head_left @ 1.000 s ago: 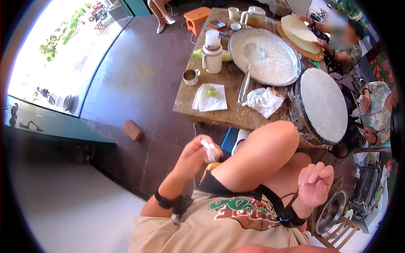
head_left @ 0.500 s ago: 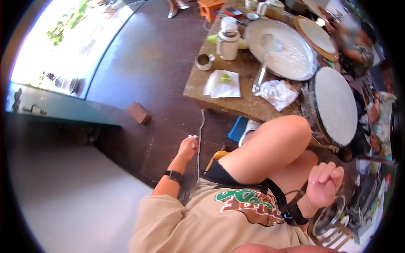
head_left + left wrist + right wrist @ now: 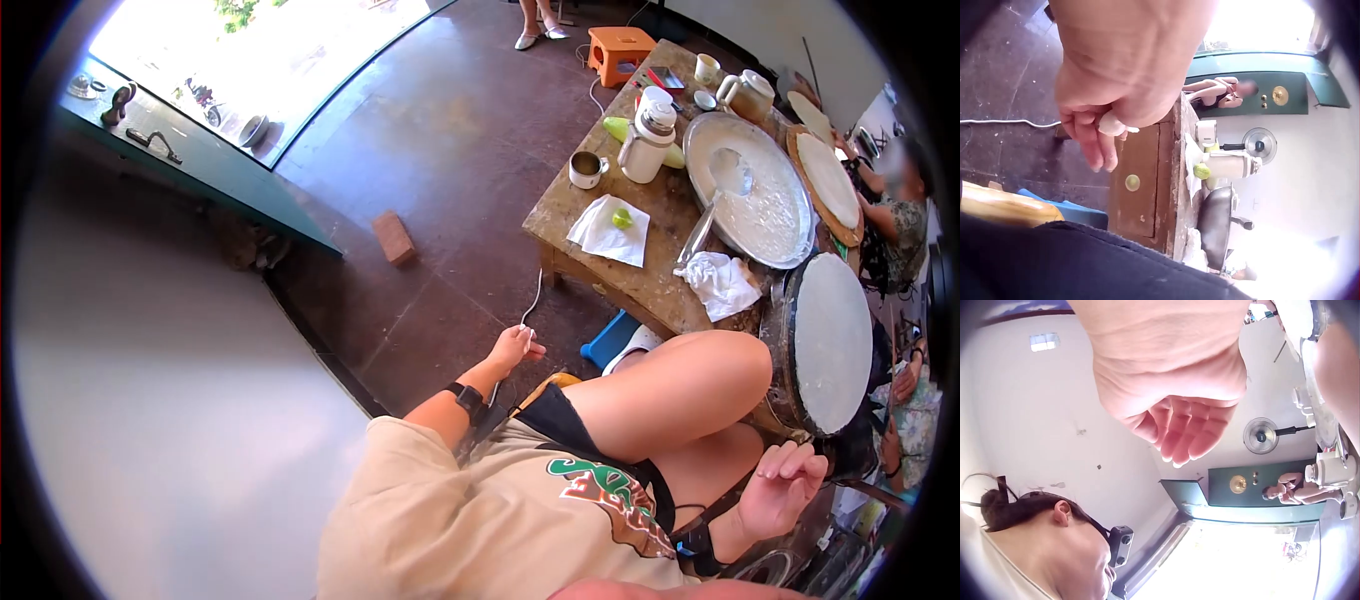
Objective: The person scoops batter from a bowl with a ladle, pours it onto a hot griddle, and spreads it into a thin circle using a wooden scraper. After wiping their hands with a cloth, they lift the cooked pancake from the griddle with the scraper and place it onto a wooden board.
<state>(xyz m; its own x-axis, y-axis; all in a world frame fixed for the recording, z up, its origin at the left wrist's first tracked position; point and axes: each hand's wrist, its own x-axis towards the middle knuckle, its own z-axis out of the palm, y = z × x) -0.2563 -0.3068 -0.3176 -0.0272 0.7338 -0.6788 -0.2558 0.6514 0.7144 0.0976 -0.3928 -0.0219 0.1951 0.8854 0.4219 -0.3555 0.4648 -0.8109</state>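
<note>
Low beside the seat, my left hand (image 3: pixel 512 350) pinches a small crumpled white tissue (image 3: pixel 1110 124) between thumb and fingers. That hand hangs over the dark floor, left of the bent bare leg (image 3: pixel 680 385). My right hand (image 3: pixel 782 485) is raised palm-up on the other side of the leg, its fingers loosely bent and holding nothing. In the right wrist view the right fingers (image 3: pixel 1188 428) curl softly with no object in them. The wooden table (image 3: pixel 560 215) stands in front of the knee, bearing a white napkin (image 3: pixel 590 235) with a green piece on it.
A large basin of white batter (image 3: pixel 770 220) holds a ladle (image 3: pixel 700 235). Nearby are a thermos (image 3: pixel 648 145), a metal cup (image 3: pixel 586 170), a crumpled cloth (image 3: pixel 718 285) and a round white-topped griddle (image 3: pixel 832 340). A brick (image 3: pixel 393 238) and a cord (image 3: pixel 533 305) lie on the floor. Other people sit at right.
My left hand has swung down and outward from near the lap with the tissue. The head view has turned left, so the table appears farther right. The right hand keeps its pose.
</note>
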